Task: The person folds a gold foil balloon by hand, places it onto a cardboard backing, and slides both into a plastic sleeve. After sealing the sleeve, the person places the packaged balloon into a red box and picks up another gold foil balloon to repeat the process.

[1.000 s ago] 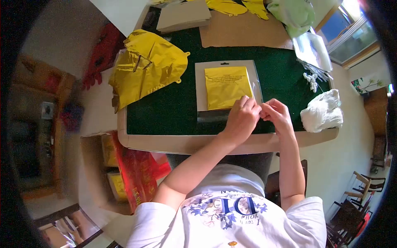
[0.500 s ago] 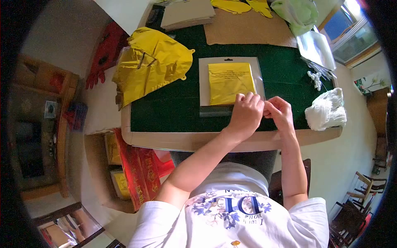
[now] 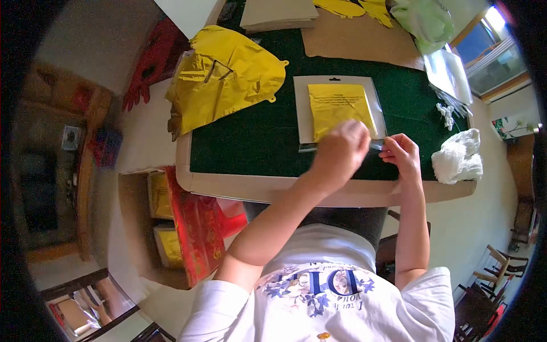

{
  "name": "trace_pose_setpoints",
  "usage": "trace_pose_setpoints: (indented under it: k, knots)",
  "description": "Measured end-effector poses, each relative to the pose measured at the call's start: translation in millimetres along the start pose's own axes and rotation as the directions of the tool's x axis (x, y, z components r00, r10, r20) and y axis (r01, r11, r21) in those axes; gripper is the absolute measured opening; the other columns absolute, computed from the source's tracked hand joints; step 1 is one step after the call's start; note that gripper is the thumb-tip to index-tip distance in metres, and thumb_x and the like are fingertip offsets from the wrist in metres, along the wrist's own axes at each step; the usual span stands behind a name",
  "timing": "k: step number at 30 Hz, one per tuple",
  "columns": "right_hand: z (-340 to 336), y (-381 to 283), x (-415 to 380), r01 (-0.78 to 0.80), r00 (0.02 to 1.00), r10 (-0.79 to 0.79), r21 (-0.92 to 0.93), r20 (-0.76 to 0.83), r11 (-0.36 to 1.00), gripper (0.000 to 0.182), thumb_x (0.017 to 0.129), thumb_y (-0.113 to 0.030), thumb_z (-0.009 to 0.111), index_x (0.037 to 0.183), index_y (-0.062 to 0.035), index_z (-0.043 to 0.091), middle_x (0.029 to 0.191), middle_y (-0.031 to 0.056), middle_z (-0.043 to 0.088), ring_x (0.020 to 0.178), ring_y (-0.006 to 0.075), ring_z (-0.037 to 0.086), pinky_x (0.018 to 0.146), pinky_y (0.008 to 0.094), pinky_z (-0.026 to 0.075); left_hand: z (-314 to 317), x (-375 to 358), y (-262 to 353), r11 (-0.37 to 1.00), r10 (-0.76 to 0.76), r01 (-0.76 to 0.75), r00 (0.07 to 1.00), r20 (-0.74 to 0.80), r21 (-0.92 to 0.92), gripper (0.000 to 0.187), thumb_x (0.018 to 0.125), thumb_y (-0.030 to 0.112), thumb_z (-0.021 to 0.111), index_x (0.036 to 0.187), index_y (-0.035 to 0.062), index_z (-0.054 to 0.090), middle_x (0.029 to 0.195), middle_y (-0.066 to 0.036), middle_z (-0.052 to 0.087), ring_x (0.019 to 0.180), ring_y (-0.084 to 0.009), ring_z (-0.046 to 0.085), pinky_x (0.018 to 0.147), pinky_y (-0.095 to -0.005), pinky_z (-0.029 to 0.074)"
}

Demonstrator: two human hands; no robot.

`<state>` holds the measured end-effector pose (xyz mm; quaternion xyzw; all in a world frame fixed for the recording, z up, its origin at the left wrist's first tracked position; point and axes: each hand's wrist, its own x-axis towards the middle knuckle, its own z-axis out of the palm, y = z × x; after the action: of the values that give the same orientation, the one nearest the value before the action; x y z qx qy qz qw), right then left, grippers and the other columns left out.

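A clear plastic bag point(image 3: 378, 117) lies flat on the green cloth. Inside it are a pale backing card point(image 3: 305, 108) with a hang hole and a folded yellow foil piece point(image 3: 339, 105) with small print. My left hand point(image 3: 342, 149), smeared by motion, is curled over the bag's lower edge; what its fingers hold is hidden. My right hand point(image 3: 403, 155) pinches the clear plastic at the lower right corner. Between the two hands a short stretch of clear film shows. To the left lies a large yellow foil balloon point(image 3: 233, 74), flat and creased.
A stack of pale cards point(image 3: 276, 14) and a brown cardboard sheet point(image 3: 359, 40) lie at the back. On the right are clear bags point(image 3: 447, 71), small white clips point(image 3: 445, 115) and a white plastic bag point(image 3: 457, 157). A box point(image 3: 134, 199) with yellow packets stands below left.
My hands have drawn slightly apart, the left staying over the bag's lower edge, the right at its corner. The clear flap below the card now reaches less far down. The whole view has shifted.
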<state>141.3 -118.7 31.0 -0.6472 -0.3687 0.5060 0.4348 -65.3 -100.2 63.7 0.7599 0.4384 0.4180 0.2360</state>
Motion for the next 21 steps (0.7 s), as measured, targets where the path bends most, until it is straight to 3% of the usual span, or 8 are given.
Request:
trace_pose_setpoints:
  k: [2,6,9,12,14,15,17,21]
  knots:
    - [-1,1,1,-0.004,1.000,0.004,-0.010,-0.005,1.000,0.016,0.091,-0.019,0.064,0.090,-0.0029,0.062,0.077,0.0069,0.067,0.065,0.0129,0.065,0.059,0.0238,0.053,-45,1,-8,0.943,-0.259,0.253,0.966,0.002,-0.217,0.009,0.087,0.011,0.065,0.084,0.0053,0.058,0.083,-0.006,0.068,0.066,-0.0175,0.066,0.056,-0.0283,0.050]
    - [3,-3,-2,0.018,1.000,-0.019,-0.022,-0.011,1.000,0.016,0.091,-0.019,0.065,0.089,-0.0036,0.062,0.076,0.0052,0.066,0.066,0.0126,0.065,0.059,0.0248,0.052,-166,-14,-65,0.714,-0.567,0.403,0.812,-0.135,-0.573,0.012,0.093,0.019,0.061,0.097,0.0074,0.060,0.100,-0.014,0.070,0.075,-0.0176,0.070,0.061,-0.0253,0.053]
    - [0,3,4,0.022,1.000,-0.022,-0.034,0.007,0.999,0.016,0.092,-0.019,0.064,0.088,-0.0039,0.061,0.075,0.0042,0.065,0.065,0.0112,0.062,0.058,0.0234,0.051,-276,-32,-113,0.777,-0.576,0.340,0.723,-0.380,-0.531,0.027,0.096,0.020,0.056,0.113,-0.0004,0.054,0.120,-0.017,0.062,0.114,-0.0263,0.060,0.096,-0.0383,0.050]
    - [4,-1,4,-0.006,0.999,0.003,-0.076,-0.033,0.997,0.016,0.092,-0.018,0.063,0.086,-0.0042,0.059,0.075,0.0050,0.065,0.063,0.0111,0.062,0.055,0.0231,0.050,-365,-30,-106,0.765,-0.549,0.097,0.617,-0.564,-0.637,0.040,0.097,0.011,0.050,0.128,-0.0120,0.040,0.136,-0.022,0.049,0.124,-0.0297,0.051,0.107,-0.0422,0.044]
    - [-1,6,10,-0.011,1.000,0.009,-0.069,-0.029,0.998,0.016,0.092,-0.018,0.063,0.086,-0.0045,0.059,0.074,0.0055,0.065,0.062,0.0112,0.062,0.054,0.0229,0.049,-379,-37,-143,0.846,-0.494,0.534,0.785,-0.375,0.004,0.038,0.093,0.014,0.055,0.125,-0.0062,0.049,0.126,-0.019,0.057,0.118,-0.0284,0.056,0.102,-0.0401,0.046]
    - [-2,8,12,0.012,1.000,-0.013,-0.067,-0.023,0.998,0.014,0.092,-0.017,0.064,0.087,-0.0047,0.059,0.074,0.0065,0.066,0.060,0.0117,0.062,0.052,0.0226,0.049,-382,-44,-167,0.719,-0.527,0.583,0.812,-0.249,0.379,0.038,0.092,0.016,0.057,0.124,-0.0033,0.053,0.121,-0.018,0.060,0.116,-0.0278,0.058,0.099,-0.0391,0.046]
    - [-1,10,11,-0.011,0.999,0.007,-0.078,-0.045,0.997,0.014,0.092,-0.016,0.063,0.089,-0.0043,0.059,0.075,0.0070,0.066,0.059,0.0119,0.062,0.052,0.0225,0.049,-379,-50,-195,0.484,-0.586,0.538,0.785,-0.200,0.690,0.035,0.089,0.018,0.060,0.120,0.0007,0.059,0.113,-0.017,0.064,0.109,-0.0277,0.060,0.093,-0.0386,0.047]
    - [6,3,9,0.019,0.997,-0.024,-0.068,-0.067,0.997,0.012,0.092,-0.014,0.062,0.099,-0.0058,0.057,0.076,0.0078,0.067,0.059,0.0120,0.062,0.054,0.0236,0.050,-375,-58,-214,0.341,-0.569,0.707,0.680,-0.462,0.620,0.027,0.088,0.022,0.060,0.109,0.0054,0.064,0.102,-0.015,0.066,0.096,-0.0300,0.063,0.083,-0.0404,0.048]
